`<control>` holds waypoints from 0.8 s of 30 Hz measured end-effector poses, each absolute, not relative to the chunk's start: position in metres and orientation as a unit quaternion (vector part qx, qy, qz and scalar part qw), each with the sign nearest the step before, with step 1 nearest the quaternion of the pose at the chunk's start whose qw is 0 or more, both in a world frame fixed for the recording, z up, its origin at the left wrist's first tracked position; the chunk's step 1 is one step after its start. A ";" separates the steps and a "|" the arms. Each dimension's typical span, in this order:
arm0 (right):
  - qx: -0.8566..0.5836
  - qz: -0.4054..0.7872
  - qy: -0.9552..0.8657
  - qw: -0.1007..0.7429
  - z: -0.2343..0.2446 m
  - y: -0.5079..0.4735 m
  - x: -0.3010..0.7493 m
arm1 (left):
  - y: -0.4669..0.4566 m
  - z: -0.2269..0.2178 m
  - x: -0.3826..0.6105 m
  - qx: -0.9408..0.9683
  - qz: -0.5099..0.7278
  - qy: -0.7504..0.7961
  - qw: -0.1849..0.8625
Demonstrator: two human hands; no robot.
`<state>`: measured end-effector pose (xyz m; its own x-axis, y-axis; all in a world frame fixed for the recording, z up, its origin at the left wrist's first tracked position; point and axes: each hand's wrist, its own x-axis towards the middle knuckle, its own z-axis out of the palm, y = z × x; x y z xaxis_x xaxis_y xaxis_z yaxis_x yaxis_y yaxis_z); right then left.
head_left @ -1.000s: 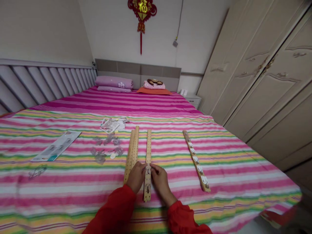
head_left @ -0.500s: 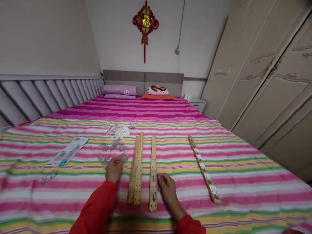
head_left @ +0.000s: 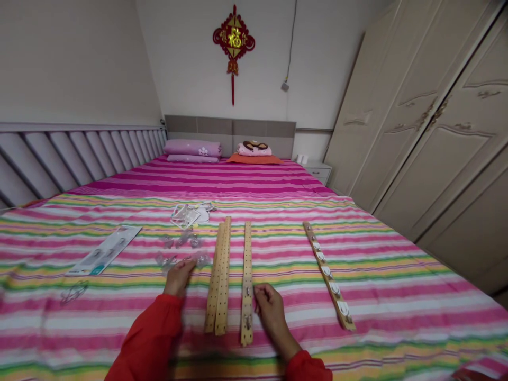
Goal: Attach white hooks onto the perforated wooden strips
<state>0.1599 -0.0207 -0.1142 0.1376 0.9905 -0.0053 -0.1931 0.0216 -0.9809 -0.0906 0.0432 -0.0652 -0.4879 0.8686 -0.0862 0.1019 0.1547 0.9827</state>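
My left hand (head_left: 179, 278) reaches low over several small clear plastic bags (head_left: 202, 258) with metal pieces inside. Its fingers are drawn together at the edge of one bag. Beside a narrow wooden strip (head_left: 247, 254) with rows of holes rests my right hand (head_left: 272, 309), its thumb and fingers curled together near the edge; whether they hold anything is hidden. Two metal fittings (head_left: 248, 320) sit on the near part of this strip. Between the hands lie two more perforated wooden strips (head_left: 223, 286), one partly over the other.
On the right lies a wooden strip with white-backed hooks (head_left: 326, 271). A long blister card (head_left: 107, 250) and a clear thin piece (head_left: 74, 291) lie at left. Loose cards (head_left: 192, 213) are farther back. Everything is on a striped bedspread (head_left: 389, 296); a slatted rail (head_left: 79, 159) runs along the left.
The view has shifted a little, moving the scene slightly left. My left hand has drawn back slightly among the bags. My right hand stays beside the strip.
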 end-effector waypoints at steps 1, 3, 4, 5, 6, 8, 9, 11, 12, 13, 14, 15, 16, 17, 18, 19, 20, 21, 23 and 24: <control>-0.480 0.508 -0.417 0.582 -0.114 -0.021 0.160 | 0.040 -0.064 -0.091 0.338 0.551 0.657 0.388; -0.479 0.509 -0.416 0.582 -0.115 -0.021 0.160 | 0.032 -0.060 -0.093 0.288 0.566 0.628 0.451; -0.478 0.512 -0.414 0.581 -0.115 -0.021 0.160 | 0.028 -0.057 -0.094 0.265 0.572 0.614 0.474; -0.478 0.515 -0.412 0.580 -0.116 -0.021 0.161 | 0.025 -0.054 -0.095 0.245 0.578 0.603 0.491; -0.478 0.518 -0.409 0.580 -0.117 -0.020 0.161 | 0.021 -0.050 -0.095 0.229 0.583 0.595 0.504; -0.476 0.530 -0.402 0.576 -0.118 -0.019 0.162 | 0.014 -0.043 -0.093 0.199 0.594 0.575 0.526; -0.473 0.536 -0.399 0.574 -0.118 -0.019 0.163 | 0.010 -0.040 -0.091 0.187 0.602 0.562 0.536; -0.466 0.550 -0.388 0.575 -0.118 -0.018 0.165 | 0.001 -0.032 -0.084 0.170 0.616 0.533 0.554; -0.461 0.557 -0.381 0.577 -0.117 -0.018 0.166 | -0.003 -0.029 -0.079 0.166 0.620 0.521 0.563; -0.456 0.562 -0.374 0.580 -0.115 -0.018 0.168 | -0.008 -0.026 -0.073 0.164 0.622 0.511 0.570; -0.453 0.566 -0.366 0.584 -0.113 -0.018 0.169 | -0.013 -0.023 -0.068 0.166 0.621 0.504 0.577; -0.450 0.569 -0.358 0.588 -0.111 -0.019 0.170 | -0.018 -0.020 -0.062 0.169 0.619 0.496 0.584; -0.450 0.570 -0.352 0.591 -0.109 -0.021 0.171 | -0.023 -0.018 -0.057 0.175 0.616 0.490 0.591; -0.453 0.568 -0.350 0.591 -0.107 -0.022 0.171 | -0.027 -0.017 -0.052 0.184 0.612 0.486 0.596; -0.457 0.564 -0.351 0.591 -0.104 -0.024 0.170 | -0.032 -0.016 -0.047 0.198 0.607 0.482 0.600; -0.462 0.559 -0.357 0.589 -0.101 -0.026 0.168 | -0.035 -0.015 -0.042 0.213 0.601 0.481 0.602; -0.465 0.551 -0.367 0.587 -0.098 -0.029 0.166 | -0.039 -0.015 -0.037 0.228 0.595 0.483 0.601; -0.467 0.541 -0.381 0.587 -0.094 -0.032 0.163 | -0.042 -0.015 -0.033 0.240 0.591 0.486 0.598; -0.467 0.505 -0.414 0.597 -0.084 -0.040 0.155 | -0.047 -0.015 -0.024 0.246 0.588 0.492 0.593; -0.467 0.478 -0.436 0.603 -0.079 -0.044 0.151 | -0.048 -0.015 -0.020 0.241 0.588 0.494 0.594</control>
